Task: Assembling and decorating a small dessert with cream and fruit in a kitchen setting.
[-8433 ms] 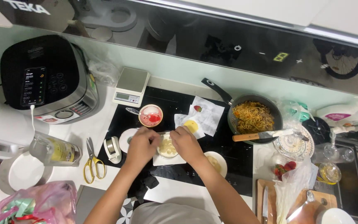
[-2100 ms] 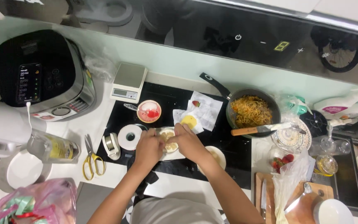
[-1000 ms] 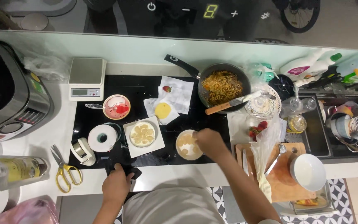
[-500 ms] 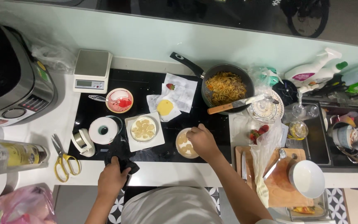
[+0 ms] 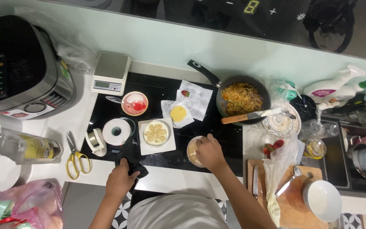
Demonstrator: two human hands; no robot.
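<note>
The person is standing at the near edge of a black hob, both arms reaching out over it. The left hand is pressing down on a dark cloth at the hob's near left corner, fingers curled over it and gripping it. The right hand is lying over a small bowl of pale food, near the middle of the hob's near side; the fingers are cupping the bowl's rim, but whether they are truly clasping it I cannot tell.

Just left of the bowl, a square white plate is sitting with a round of banana slices on it. Left again, a tape roll is lying flat, with a tape dispenser beside it and yellow scissors on the white counter. Farther off, a red-smeared dish is standing by a kitchen scale. A yellow disc is resting on paper in the middle. To the far right, a pan of noodles is carrying a wooden-handled spatula across its rim. At the right, a cutting board is holding a white bowl.
</note>
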